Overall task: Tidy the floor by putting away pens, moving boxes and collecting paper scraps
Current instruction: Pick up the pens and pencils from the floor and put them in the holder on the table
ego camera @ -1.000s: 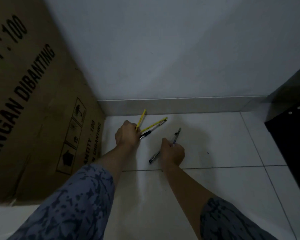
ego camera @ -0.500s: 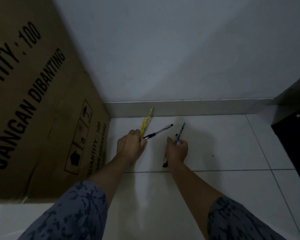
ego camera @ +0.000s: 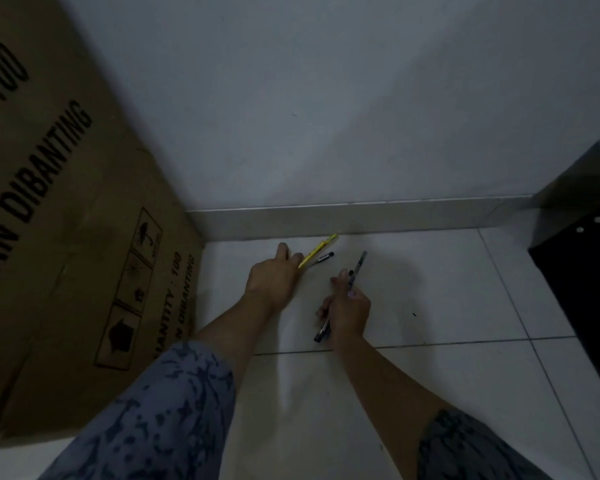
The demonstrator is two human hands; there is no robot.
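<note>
My left hand (ego camera: 274, 282) grips a yellow pen (ego camera: 318, 250) and a dark pen (ego camera: 321, 258) low over the white floor tiles; both pens stick out towards the skirting board. My right hand (ego camera: 347, 308) holds dark pens (ego camera: 357, 268) in a bundle, one tip pointing at the wall and another end (ego camera: 321, 336) poking out below the palm. Both hands are close together near the corner of the floor. How many pens the right hand holds is unclear in the dim light.
A large brown cardboard box (ego camera: 66, 237) with black print stands against the wall on the left, close to my left arm. A black cabinet (ego camera: 582, 271) fills the right edge. A small dark speck (ego camera: 414, 314) lies on the tile to the right of my hands.
The yellow pens, spread apart a second ago, now lie together in my left hand. My right hand has turned its pens more upright and shifted slightly right.
</note>
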